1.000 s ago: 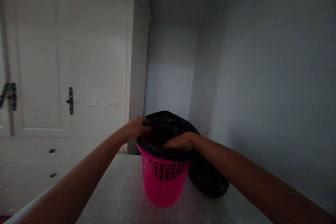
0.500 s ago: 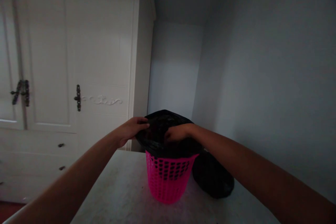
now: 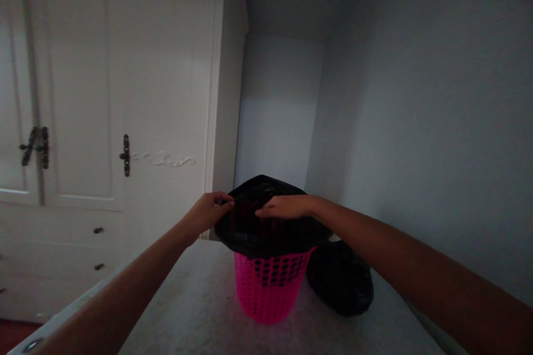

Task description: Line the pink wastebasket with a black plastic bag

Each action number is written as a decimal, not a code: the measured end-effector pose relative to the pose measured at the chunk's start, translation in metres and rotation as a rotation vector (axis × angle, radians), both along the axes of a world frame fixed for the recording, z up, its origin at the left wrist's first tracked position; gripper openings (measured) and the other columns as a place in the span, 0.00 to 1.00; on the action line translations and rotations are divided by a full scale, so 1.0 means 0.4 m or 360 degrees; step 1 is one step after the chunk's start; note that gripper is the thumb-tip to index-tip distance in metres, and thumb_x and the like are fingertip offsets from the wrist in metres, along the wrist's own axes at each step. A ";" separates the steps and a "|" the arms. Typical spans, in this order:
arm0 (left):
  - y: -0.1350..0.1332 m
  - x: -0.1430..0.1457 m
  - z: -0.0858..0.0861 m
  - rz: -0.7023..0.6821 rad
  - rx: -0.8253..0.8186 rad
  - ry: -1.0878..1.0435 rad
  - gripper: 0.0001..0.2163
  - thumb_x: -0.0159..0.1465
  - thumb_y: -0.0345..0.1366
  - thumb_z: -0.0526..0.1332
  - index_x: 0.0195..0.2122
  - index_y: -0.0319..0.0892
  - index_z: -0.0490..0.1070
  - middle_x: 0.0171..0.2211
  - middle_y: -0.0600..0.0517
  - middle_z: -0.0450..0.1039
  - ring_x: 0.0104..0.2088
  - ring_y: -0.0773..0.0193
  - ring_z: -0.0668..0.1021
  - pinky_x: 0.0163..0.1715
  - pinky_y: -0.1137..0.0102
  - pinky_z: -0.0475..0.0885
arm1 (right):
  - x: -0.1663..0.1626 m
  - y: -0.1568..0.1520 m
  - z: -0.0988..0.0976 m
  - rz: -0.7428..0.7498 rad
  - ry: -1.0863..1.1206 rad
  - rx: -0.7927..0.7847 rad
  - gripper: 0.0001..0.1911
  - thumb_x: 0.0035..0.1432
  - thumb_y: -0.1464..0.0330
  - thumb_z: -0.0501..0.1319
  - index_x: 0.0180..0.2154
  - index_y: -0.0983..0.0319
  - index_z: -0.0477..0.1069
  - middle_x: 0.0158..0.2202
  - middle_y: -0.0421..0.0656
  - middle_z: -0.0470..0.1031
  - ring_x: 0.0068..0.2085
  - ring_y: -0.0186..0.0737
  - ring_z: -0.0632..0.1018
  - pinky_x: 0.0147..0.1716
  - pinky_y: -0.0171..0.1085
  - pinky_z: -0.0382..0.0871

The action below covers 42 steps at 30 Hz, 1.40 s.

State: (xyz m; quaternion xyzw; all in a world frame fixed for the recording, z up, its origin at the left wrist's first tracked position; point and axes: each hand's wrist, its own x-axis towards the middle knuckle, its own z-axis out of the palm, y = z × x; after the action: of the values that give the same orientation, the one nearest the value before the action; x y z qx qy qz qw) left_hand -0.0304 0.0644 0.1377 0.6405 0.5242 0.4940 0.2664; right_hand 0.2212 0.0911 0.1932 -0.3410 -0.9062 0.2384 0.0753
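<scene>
A black trash bag [image 3: 250,241] lines a bright pink perforated plastic basket [image 3: 268,294], its edge folded out over the rim. At the left of the bag's mouth, my left hand [image 3: 208,211] pinches the bag's edge between thumb and fingers. My right hand [image 3: 287,207] is over the bag's opening, reaching in from the right, with fingers stretched to the left and nothing visible in them. Its lower fingers are partly lost in the dark. The bag's inside is too dark to make out.
Right of the basket, a bunched black plastic bag [image 3: 341,280] lies on the pale tabletop [image 3: 191,299]. A white wardrobe [image 3: 166,94] with dark handles and drawers stands at the left behind. A grey wall [image 3: 425,122] runs along the right.
My right hand has risen from inside the bag and its fingers have straightened. My left hand has closed on the bag's edge. The bag's front edge hangs slightly lower.
</scene>
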 end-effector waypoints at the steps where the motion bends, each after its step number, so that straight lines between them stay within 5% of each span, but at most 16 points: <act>1: 0.003 -0.005 -0.007 0.0009 -0.0006 -0.0025 0.23 0.49 0.50 0.69 0.41 0.40 0.81 0.35 0.47 0.83 0.34 0.56 0.81 0.35 0.63 0.74 | 0.019 -0.013 0.028 0.0053 -0.0044 -0.0113 0.15 0.66 0.58 0.65 0.38 0.63 0.84 0.37 0.44 0.86 0.37 0.41 0.84 0.39 0.36 0.77; 4: 0.009 -0.018 -0.033 -0.0009 -0.0094 -0.0112 0.22 0.47 0.45 0.68 0.42 0.40 0.79 0.34 0.50 0.81 0.30 0.59 0.79 0.32 0.65 0.73 | 0.095 -0.078 0.064 0.0134 -0.0225 -0.0276 0.31 0.52 0.57 0.77 0.57 0.57 0.78 0.53 0.45 0.83 0.52 0.47 0.83 0.51 0.39 0.76; 6: 0.007 -0.025 -0.053 -0.0064 -0.0231 -0.0146 0.25 0.47 0.42 0.67 0.47 0.40 0.77 0.33 0.52 0.80 0.29 0.60 0.79 0.30 0.66 0.73 | 0.154 -0.123 0.052 0.0043 -0.0279 -0.0106 0.38 0.47 0.56 0.79 0.59 0.55 0.77 0.56 0.45 0.82 0.55 0.50 0.81 0.56 0.43 0.73; 9: -0.014 -0.036 -0.074 -0.0314 -0.0392 -0.0130 0.31 0.48 0.37 0.66 0.56 0.43 0.73 0.38 0.51 0.82 0.36 0.56 0.82 0.35 0.64 0.77 | 0.236 -0.161 0.006 -0.0135 -0.0068 0.0315 0.31 0.53 0.53 0.75 0.56 0.56 0.78 0.53 0.47 0.81 0.53 0.49 0.80 0.55 0.46 0.73; 12: -0.047 -0.047 -0.074 -0.0513 -0.0389 0.0067 0.34 0.51 0.36 0.67 0.62 0.46 0.71 0.48 0.47 0.81 0.47 0.52 0.82 0.43 0.63 0.79 | 0.300 -0.172 -0.050 -0.0103 0.0017 0.0534 0.24 0.56 0.64 0.73 0.55 0.55 0.77 0.51 0.45 0.79 0.50 0.45 0.80 0.51 0.44 0.74; 15: -0.063 -0.053 -0.076 -0.0383 -0.0289 0.0348 0.37 0.50 0.38 0.67 0.65 0.47 0.69 0.55 0.44 0.75 0.49 0.50 0.80 0.43 0.62 0.80 | 0.342 -0.180 -0.113 -0.0055 -0.0028 0.0797 0.24 0.58 0.78 0.60 0.54 0.55 0.76 0.51 0.46 0.76 0.51 0.44 0.79 0.52 0.44 0.74; 20: -0.035 -0.051 -0.131 -0.0335 -0.0070 0.0705 0.40 0.46 0.37 0.68 0.64 0.47 0.66 0.52 0.45 0.69 0.48 0.49 0.78 0.43 0.62 0.80 | 0.372 -0.192 -0.227 -0.0159 -0.0173 0.1161 0.15 0.57 0.75 0.59 0.45 0.57 0.75 0.40 0.48 0.78 0.43 0.49 0.80 0.43 0.46 0.75; 25: 0.010 -0.051 -0.178 -0.0310 0.0028 0.0797 0.48 0.45 0.35 0.68 0.71 0.44 0.56 0.52 0.45 0.66 0.52 0.48 0.77 0.51 0.58 0.79 | 0.374 -0.185 -0.282 -0.0141 -0.0306 0.1023 0.13 0.61 0.73 0.58 0.47 0.58 0.74 0.44 0.50 0.81 0.44 0.51 0.82 0.44 0.47 0.76; 30: 0.045 -0.045 -0.154 -0.0156 0.0021 0.0608 0.35 0.45 0.34 0.64 0.59 0.41 0.73 0.54 0.43 0.70 0.65 0.42 0.69 0.64 0.56 0.70 | 0.397 -0.137 -0.283 -0.0370 0.0142 0.0934 0.09 0.63 0.71 0.53 0.40 0.57 0.72 0.37 0.45 0.78 0.39 0.45 0.80 0.41 0.44 0.73; 32: 0.051 -0.037 -0.139 -0.0239 -0.0086 0.0395 0.27 0.45 0.34 0.63 0.50 0.41 0.78 0.50 0.44 0.75 0.60 0.41 0.74 0.59 0.56 0.73 | 0.402 -0.098 -0.285 -0.0585 0.0348 0.0939 0.11 0.69 0.65 0.52 0.38 0.57 0.72 0.37 0.45 0.77 0.38 0.45 0.79 0.41 0.45 0.74; 37: 0.054 -0.022 -0.133 -0.0553 -0.0394 -0.0332 0.23 0.46 0.32 0.63 0.46 0.41 0.79 0.33 0.51 0.80 0.36 0.53 0.81 0.36 0.64 0.75 | 0.375 0.017 -0.310 -0.0960 0.0980 0.0638 0.23 0.65 0.52 0.58 0.53 0.58 0.75 0.55 0.52 0.77 0.52 0.50 0.81 0.53 0.49 0.76; 42: 0.079 0.007 -0.150 -0.0445 -0.0532 -0.0929 0.13 0.53 0.44 0.68 0.35 0.41 0.79 0.27 0.51 0.79 0.27 0.58 0.78 0.25 0.68 0.70 | 0.323 0.100 -0.333 -0.1165 0.1398 0.0247 0.24 0.58 0.52 0.63 0.50 0.59 0.79 0.53 0.50 0.83 0.56 0.52 0.81 0.62 0.50 0.70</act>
State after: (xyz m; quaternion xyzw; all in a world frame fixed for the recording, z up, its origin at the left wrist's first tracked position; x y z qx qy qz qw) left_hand -0.0276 0.0959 0.0775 0.4856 0.4068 0.5224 0.5707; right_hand 0.3502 0.1311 0.0599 -0.4949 -0.6276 0.2490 0.5470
